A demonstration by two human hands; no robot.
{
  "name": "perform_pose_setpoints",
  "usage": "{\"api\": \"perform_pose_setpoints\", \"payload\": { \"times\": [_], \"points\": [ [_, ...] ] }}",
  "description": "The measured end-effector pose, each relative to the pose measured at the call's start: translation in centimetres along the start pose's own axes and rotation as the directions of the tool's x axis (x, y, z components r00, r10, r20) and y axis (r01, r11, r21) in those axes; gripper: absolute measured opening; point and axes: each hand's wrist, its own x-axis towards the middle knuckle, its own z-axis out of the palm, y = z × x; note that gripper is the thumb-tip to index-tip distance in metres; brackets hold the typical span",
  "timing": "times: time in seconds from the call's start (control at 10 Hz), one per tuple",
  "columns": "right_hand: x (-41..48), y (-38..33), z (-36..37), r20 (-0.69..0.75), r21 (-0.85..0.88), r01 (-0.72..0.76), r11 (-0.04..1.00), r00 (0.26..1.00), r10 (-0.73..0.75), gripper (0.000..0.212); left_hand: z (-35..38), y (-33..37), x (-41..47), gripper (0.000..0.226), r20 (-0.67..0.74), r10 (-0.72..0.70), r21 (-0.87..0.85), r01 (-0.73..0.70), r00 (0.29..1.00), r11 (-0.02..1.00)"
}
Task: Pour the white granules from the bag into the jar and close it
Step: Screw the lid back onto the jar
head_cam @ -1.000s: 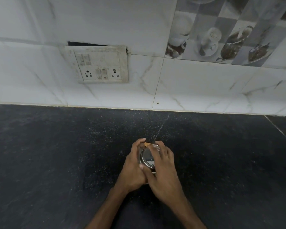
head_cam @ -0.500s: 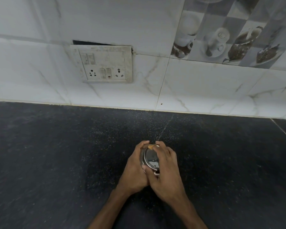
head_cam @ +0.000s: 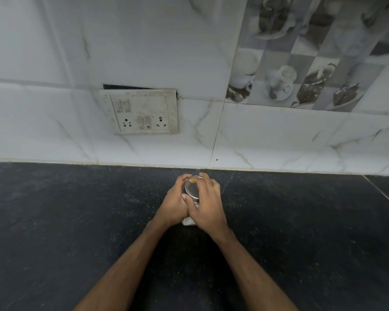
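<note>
A small jar (head_cam: 187,221) stands on the black counter (head_cam: 76,221), mostly hidden by both hands; only its pale base shows below them. Its shiny metal lid (head_cam: 191,189) sits on top. My left hand (head_cam: 174,203) wraps the jar's left side. My right hand (head_cam: 206,203) covers the right side, fingers curled over the lid's rim. The bag is not in view, and the jar's contents are hidden.
The white tiled wall (head_cam: 279,135) rises just behind the jar. A switch and socket plate (head_cam: 142,112) is set in the wall to the upper left. Fine pale specks are scattered on the counter around the hands.
The view has tilted up, showing more wall, so the hands and jar sit closer to the wall edge. Both hands have kept their grip on the jar and lid.
</note>
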Motion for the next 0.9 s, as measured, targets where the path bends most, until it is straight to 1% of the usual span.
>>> {"api": "perform_pose_setpoints", "payload": {
  "times": [0.1, 0.2, 0.4, 0.5, 0.6, 0.7, 0.8, 0.9],
  "points": [
    [1.5, 0.1, 0.5, -0.003, -0.028, -0.002, 1.000, 1.000, 0.002, 0.058, -0.6, -0.1, 1.4, 0.058, -0.007, -0.004, 0.018, 0.004, 1.000, 1.000],
    [2.9, 0.1, 0.5, 0.010, -0.040, 0.011, 0.999, 1.000, -0.010, 0.063, -1.1, 0.1, 2.4, 0.060, 0.001, -0.011, 0.033, 0.011, 1.000, 0.999],
    [3.8, 0.2, 0.8, -0.002, -0.041, 0.004, 0.999, 1.000, -0.005, 0.058, -1.1, -0.2, 3.4, 0.062, 0.020, -0.015, 0.053, 0.014, 1.000, 0.998],
    [3.7, 0.0, 0.6, 0.008, -0.057, -0.009, 0.998, 1.000, 0.009, 0.063, -1.0, -0.3, 3.5, 0.062, 0.019, -0.018, 0.045, 0.017, 1.000, 0.999],
    [3.9, 0.3, 0.7, 0.019, -0.072, -0.001, 0.997, 1.000, 0.002, 0.060, -1.1, -0.5, 3.5, 0.065, 0.021, -0.019, 0.061, 0.017, 1.000, 0.998],
    [4.1, 0.3, 0.4, 0.062, -0.145, 0.018, 0.989, 0.998, -0.009, 0.055, -1.9, 0.2, 3.3, 0.074, 0.073, 0.000, 0.158, -0.011, 0.997, 0.987],
    [4.2, 0.0, -0.1, 0.126, -0.173, 0.006, 0.985, 0.992, 0.016, 0.054, -3.1, 0.8, 3.3, 0.093, 0.183, 0.036, 0.313, -0.094, 0.982, 0.945],
    [4.0, -1.1, -1.5, 0.203, -0.267, 0.007, 0.964, 0.978, 0.049, 0.064, -4.5, 1.2, 2.9, 0.116, 0.207, 0.033, 0.433, -0.122, 0.978, 0.893]
  ]
}}
